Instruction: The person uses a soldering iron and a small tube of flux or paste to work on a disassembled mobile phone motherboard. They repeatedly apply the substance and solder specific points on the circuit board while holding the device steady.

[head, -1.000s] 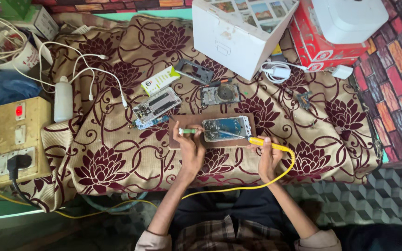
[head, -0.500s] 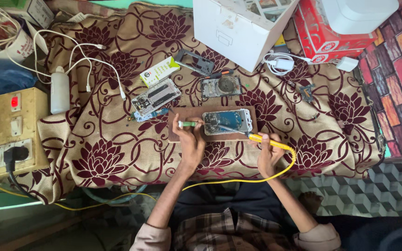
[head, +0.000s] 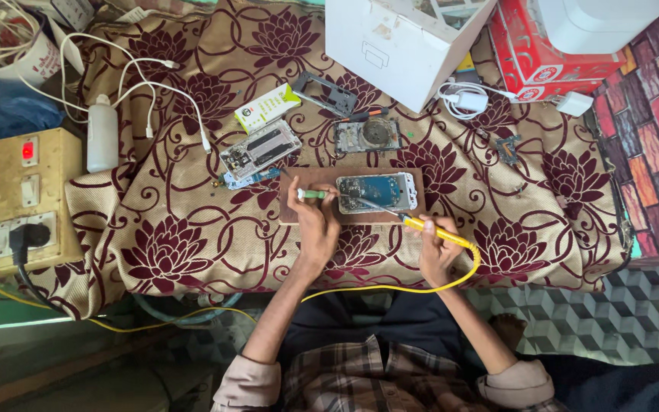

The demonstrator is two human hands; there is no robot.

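Where left hand (head: 316, 229) grips, green tool (head: 313, 194) mostly hidden.

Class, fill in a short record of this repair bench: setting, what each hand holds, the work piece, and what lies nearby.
Setting: floral cloth over a bench
Left hand: holds a green-handled tool
Right hand: holds a yellow soldering iron, tip on the phone
Work piece: opened phone on a brown board
Nearby: white bottle, second opened phone, white box
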